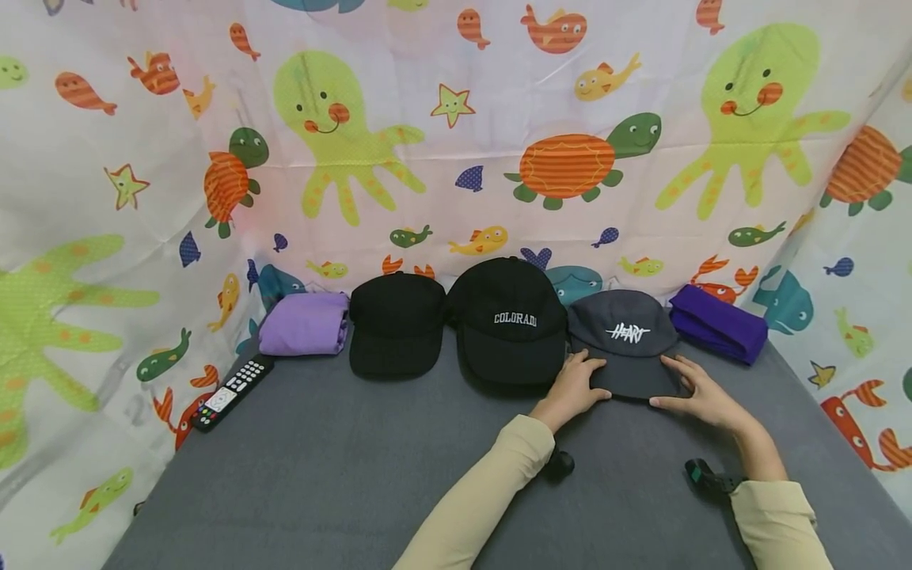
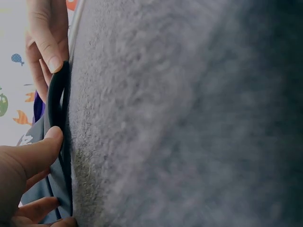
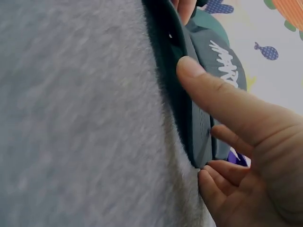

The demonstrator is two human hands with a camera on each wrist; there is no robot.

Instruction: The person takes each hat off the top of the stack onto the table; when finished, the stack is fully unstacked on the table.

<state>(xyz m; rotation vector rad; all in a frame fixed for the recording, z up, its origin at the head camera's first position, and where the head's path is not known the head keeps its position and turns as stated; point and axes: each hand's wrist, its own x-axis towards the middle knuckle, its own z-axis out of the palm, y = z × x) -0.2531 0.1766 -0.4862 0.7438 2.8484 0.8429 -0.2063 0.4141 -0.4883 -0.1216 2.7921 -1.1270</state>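
A dark grey cap (image 1: 636, 373) with white "HEART" lettering lies on the grey surface, its brim toward me. My left hand (image 1: 574, 384) holds the left side of the brim, thumb at the front edge. On the opposite side, my right hand (image 1: 705, 398) holds the brim, with its thumb (image 3: 191, 68) at the front edge and fingers beside the brim's corner. The left wrist view shows the left thumb (image 2: 53, 135) against the brim. Just left of the cap sits a black "COLORADO" cap (image 1: 509, 348).
Farther left are a plain black cap (image 1: 396, 324), a folded lilac cloth (image 1: 302, 324) and a remote control (image 1: 231, 392). A folded dark purple cloth (image 1: 720, 324) lies right of the grey cap. Behind the row hangs a sea-animal curtain (image 1: 427, 158).
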